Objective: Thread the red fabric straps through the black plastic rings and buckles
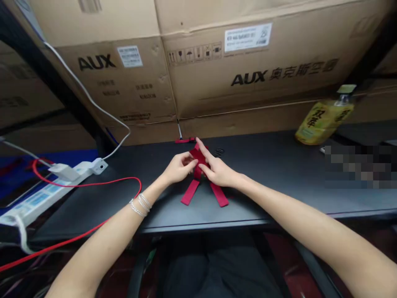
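A dark red ribbon bow is between my two hands, above the black table, with two flat tails spreading down toward the table's front edge. My left hand pinches the bow's left side between thumb and fingers. On the other side, my right hand has its thumb pressed on the bow's middle and its index finger stretched up along the loop. Fingers cover part of the bow's centre. Behind the hands lies another small piece of red ribbon, near a thin white stick. Small black clips rest right of the bow.
Large cardboard boxes stand along the back of the black table. A yellow drink bottle leans at the right. On the left are a white power strip, a white cable and a red cable.
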A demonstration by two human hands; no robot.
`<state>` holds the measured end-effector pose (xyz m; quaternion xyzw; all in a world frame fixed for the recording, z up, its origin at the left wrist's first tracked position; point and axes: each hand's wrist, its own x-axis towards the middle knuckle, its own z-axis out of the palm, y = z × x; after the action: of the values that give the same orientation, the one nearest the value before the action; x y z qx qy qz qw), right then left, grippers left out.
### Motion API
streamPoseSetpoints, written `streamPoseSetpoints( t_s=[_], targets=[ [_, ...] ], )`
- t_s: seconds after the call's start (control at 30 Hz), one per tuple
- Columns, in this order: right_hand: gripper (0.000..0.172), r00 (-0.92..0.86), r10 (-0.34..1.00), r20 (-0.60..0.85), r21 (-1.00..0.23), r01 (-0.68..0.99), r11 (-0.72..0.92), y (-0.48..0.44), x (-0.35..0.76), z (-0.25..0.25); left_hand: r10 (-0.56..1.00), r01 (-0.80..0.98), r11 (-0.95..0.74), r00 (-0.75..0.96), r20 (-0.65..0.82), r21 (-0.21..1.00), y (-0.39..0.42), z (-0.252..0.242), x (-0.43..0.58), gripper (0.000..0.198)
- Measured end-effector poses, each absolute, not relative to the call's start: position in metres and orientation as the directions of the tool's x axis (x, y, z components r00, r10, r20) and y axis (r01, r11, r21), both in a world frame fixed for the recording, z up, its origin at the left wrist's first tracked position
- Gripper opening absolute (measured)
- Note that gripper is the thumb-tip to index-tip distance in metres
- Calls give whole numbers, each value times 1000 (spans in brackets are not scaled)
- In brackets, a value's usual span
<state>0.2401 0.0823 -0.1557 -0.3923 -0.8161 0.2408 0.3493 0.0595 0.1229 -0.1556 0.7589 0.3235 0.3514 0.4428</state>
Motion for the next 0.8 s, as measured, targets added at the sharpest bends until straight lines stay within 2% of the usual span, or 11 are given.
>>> streamPoseSetpoints(
  t_s=[0.13,0.23,0.3,0.43,0.5,0.8],
  targets=[
    [78,-347,830,438,-720,418,554,84,239,-158,815,204,-405,523,251,891,124,-156,58,29],
    [77,-263,862,434,-767,393,507,90,240,-162,818,239,-428,512,261,872,125,-158,58,27],
    [71,-223,887,404,-805,374,461,94,241,-165,822,262,-439,504,267,859,125,-158,57,26],
    [38,-231,914,333,-883,264,388,101,240,-169,826,307,-460,492,274,833,125,-157,57,25],
    [26,-241,919,313,-905,217,365,103,239,-170,827,321,-465,490,275,825,125,-156,57,23],
    [26,-261,929,263,-952,87,294,104,238,-168,825,285,-442,502,260,851,124,-156,58,22]
  ],
)
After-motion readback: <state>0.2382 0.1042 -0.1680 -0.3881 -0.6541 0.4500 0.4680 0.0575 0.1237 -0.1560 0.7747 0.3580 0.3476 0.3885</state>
